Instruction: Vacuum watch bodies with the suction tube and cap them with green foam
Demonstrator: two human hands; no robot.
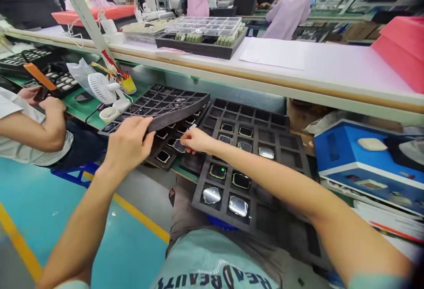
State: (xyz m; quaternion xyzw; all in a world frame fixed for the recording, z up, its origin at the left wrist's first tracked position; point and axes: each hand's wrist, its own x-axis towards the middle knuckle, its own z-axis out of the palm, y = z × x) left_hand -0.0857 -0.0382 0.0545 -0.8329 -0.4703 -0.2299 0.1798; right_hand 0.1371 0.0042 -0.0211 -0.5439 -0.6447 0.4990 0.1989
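My left hand (pixel 130 142) is closed on the near corner of a black foam tray (pixel 180 116), which is bent upward with its near edge raised. Beneath it lies another foam tray (pixel 172 162) whose pockets hold watch cases, one of them a square smartwatch case (pixel 163 156). My right hand (pixel 195 140) reaches across to the left, its fingers pinching a dark smartwatch piece (pixel 179 146) just above this lower tray. To the right, a larger foam tray (pixel 223 212) holds several smartwatches, among them a shiny-faced watch (pixel 238 206) and a watch with a green dot (pixel 217 171).
A white fan (pixel 101 88) and a tape roll (pixel 109 114) stand left of the trays. A blue box (pixel 364 161) is at the right. Overhead runs a white shelf (pixel 331 66) carrying another tray (pixel 202 48). A co-worker's arm (pixel 36 125) is at the left.
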